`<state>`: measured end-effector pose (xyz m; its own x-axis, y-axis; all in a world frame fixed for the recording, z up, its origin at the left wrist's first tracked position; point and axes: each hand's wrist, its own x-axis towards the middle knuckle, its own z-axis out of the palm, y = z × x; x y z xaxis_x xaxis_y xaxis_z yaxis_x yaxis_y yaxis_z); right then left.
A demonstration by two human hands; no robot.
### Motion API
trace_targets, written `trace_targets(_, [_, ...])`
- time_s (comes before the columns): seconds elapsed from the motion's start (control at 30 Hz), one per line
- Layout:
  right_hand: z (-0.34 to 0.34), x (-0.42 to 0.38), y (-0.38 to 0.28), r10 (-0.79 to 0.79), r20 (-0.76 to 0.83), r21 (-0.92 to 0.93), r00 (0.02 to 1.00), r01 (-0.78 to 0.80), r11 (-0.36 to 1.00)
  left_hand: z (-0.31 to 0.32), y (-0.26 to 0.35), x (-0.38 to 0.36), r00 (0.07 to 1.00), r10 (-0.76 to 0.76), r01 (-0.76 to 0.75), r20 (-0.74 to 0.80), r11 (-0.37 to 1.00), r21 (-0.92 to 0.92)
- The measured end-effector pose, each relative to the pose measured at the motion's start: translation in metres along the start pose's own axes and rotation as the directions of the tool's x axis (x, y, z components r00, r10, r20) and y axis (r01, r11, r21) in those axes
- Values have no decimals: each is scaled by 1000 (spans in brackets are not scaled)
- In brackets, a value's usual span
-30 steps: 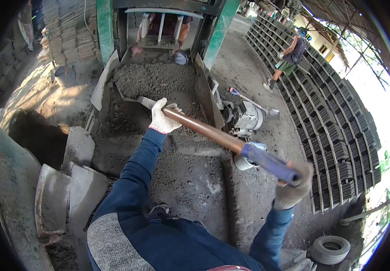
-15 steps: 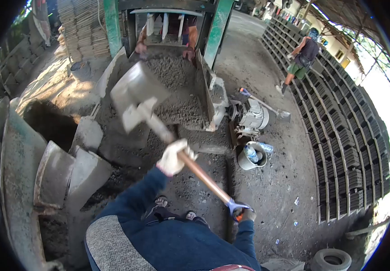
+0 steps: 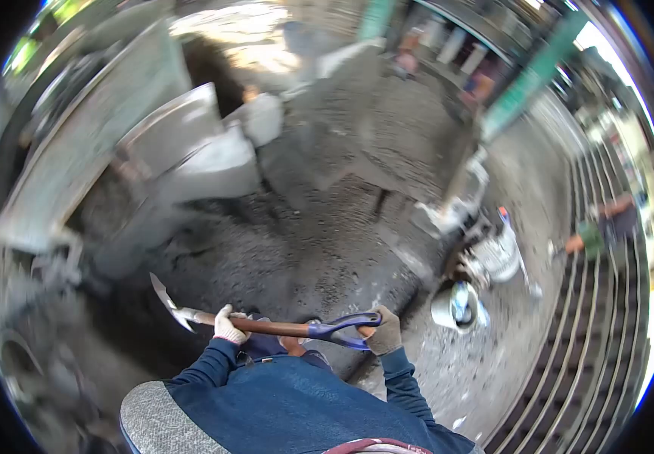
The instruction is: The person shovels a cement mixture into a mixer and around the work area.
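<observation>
A shovel (image 3: 278,328) lies nearly level in front of my body, its metal blade pointing left and seen almost edge-on. My left hand (image 3: 230,325), in a pale knitted glove, is closed around the wooden shaft near the blade. At the other end my right hand (image 3: 382,331), in a darker, dirty glove, grips the blue D-shaped handle. No load can be made out on the blade. Dark, crumbly material (image 3: 319,227) covers the ground beyond the shovel, and more of it fills the tray-like hopper (image 3: 410,129) of the green-framed machine.
Curved metal plates (image 3: 172,130) stand at the left. To the right are an electric motor (image 3: 495,257), a bucket (image 3: 446,306) with bottles, and slatted racks (image 3: 569,333). One person (image 3: 610,227) is beside the racks; another person's hand (image 3: 406,64) shows behind the hopper.
The shovel has swung back from over the hopper, down and left, close to my body. My view has turned left, so the machine and racks appear further right and tilted. Both hands keep their hold.
</observation>
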<state>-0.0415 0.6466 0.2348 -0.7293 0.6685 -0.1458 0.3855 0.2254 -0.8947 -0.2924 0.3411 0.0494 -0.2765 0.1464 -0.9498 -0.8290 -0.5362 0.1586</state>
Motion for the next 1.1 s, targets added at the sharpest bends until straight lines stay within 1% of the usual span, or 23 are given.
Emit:
trace_targets(0.07, [34,5,-46,-57,247,-18,967,63,998,-38,-5,-4,1000,-21,21,-2,1000,-16])
trace_targets(0.17, [94,20,-50,-145,653,365,744,-141,920,-64,1,-33,998,51,-44,37,983,-180])
trace_targets(0.2, [116,16,-57,-265,682,550,682,-240,800,-80,9,-37,987,47,-10,156,973,-231])
trace_targets(0.23, [143,10,-67,-231,675,589,701,-324,740,-96,19,-40,960,53,25,276,962,-271])
trace_targets(0.3, [210,2,-45,151,787,314,598,-600,736,-112,29,-85,912,164,-80,376,970,-230])
trace_targets(0.37, [287,9,36,270,954,-29,131,-855,517,-144,32,-104,726,-126,356,676,910,-212])
trace_targets(0.4, [307,-39,-35,593,747,-84,300,-842,532,-162,17,-101,702,-23,308,712,911,-274])
trace_targets(0.43, [357,-45,-3,588,776,-52,226,-907,418,-168,15,-122,669,81,254,739,909,-330])
trace_targets(0.47, [386,-53,32,476,848,-3,233,-896,444,-174,12,-142,781,244,-277,575,960,-31])
trace_targets(0.5, [408,-74,22,360,902,53,237,-890,453,-181,16,-187,770,458,-625,445,681,381])
trace_targets(0.6, [478,-91,56,491,712,258,502,-837,482,-296,28,-236,542,639,-824,546,277,494])
trace_targets(0.63, [484,-98,33,501,666,314,552,-817,483,-343,35,-259,498,694,-867,520,393,306])
trace_targets(0.67, [493,-97,20,469,642,398,607,-786,473,-393,35,-285,541,709,-698,453,679,-229])
trace_targets(0.7, [500,-96,12,444,608,478,659,-750,458,-431,32,-309,563,735,-527,377,671,-522])
trace_targets(0.73, [507,-99,-7,432,560,472,707,-701,535,-457,26,-331,580,760,-462,293,603,-650])
trace_targets(0.77, [515,-102,-26,416,511,459,752,-648,608,-469,20,-339,632,768,-560,103,545,-624])
trace_targets(0.83, [538,-93,-35,351,518,400,780,-584,706,-476,9,-360,604,784,-586,146,560,-586])
trace_targets(0.87, [549,-84,-33,318,584,366,747,-592,718,-481,0,-354,702,712,-581,37,602,-547])
trace_targets(0.9, [565,-81,-30,286,648,330,705,-599,729,-509,-12,-332,703,667,-552,247,731,-402])
trace_targets(0.97, [599,-93,-17,401,690,192,602,-687,701,-489,-23,-325,828,537,-532,-160,664,-526])
trace_targets(1.03, [643,-112,17,522,702,-16,484,-722,692,-488,-50,-276,810,506,-584,-295,662,-469])
trace_targets(1.07, [663,-130,45,593,634,-141,496,-681,719,-501,-83,-234,818,460,-575,-346,678,-457])
trace_targets(1.1, [683,-138,109,611,651,-133,451,-725,676,-505,-120,-205,779,427,-623,-459,607,-493])
